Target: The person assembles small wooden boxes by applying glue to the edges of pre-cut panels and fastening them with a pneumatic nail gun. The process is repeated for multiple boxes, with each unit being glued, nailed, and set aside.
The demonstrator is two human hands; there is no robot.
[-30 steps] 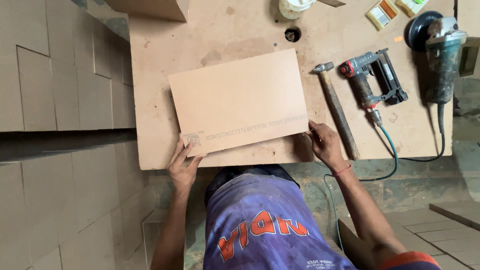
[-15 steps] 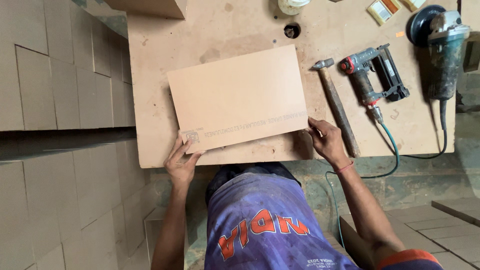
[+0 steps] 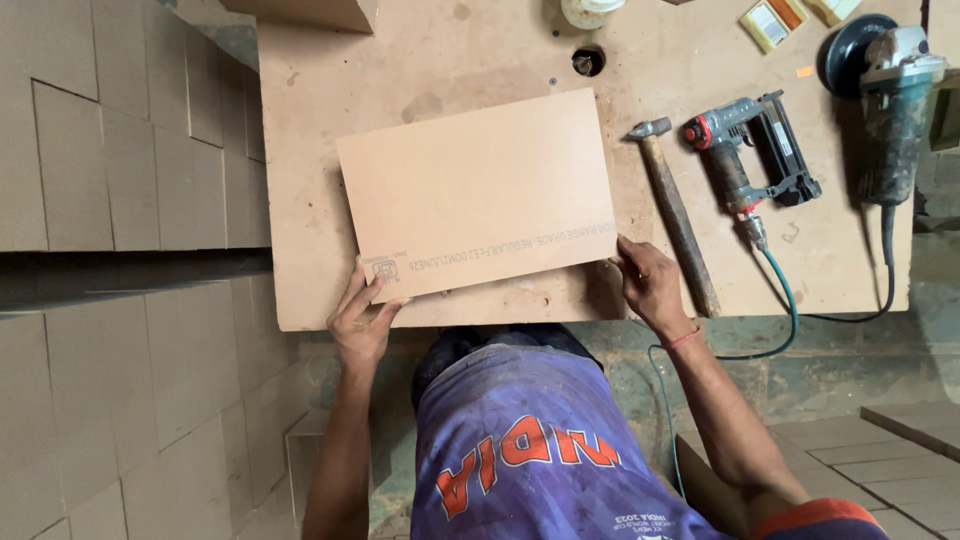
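Note:
A flat rectangular brown board (image 3: 475,190) lies on the wooden worktable (image 3: 310,200), tilted slightly. My left hand (image 3: 362,318) grips its near left corner, thumb on top. My right hand (image 3: 650,282) holds its near right corner with the fingertips on the edge. A line of grey print runs along the board's near edge.
Right of the board lie a hammer (image 3: 675,215), a nail gun (image 3: 750,155) with a green hose (image 3: 790,300), and an angle grinder (image 3: 885,100). A hole (image 3: 588,62) and small boxes (image 3: 772,20) sit at the far edge. Stacked brown panels (image 3: 120,180) fill the left side.
The board and both hands have shifted slightly away from me across the table. Both hands keep their hold on the near corners.

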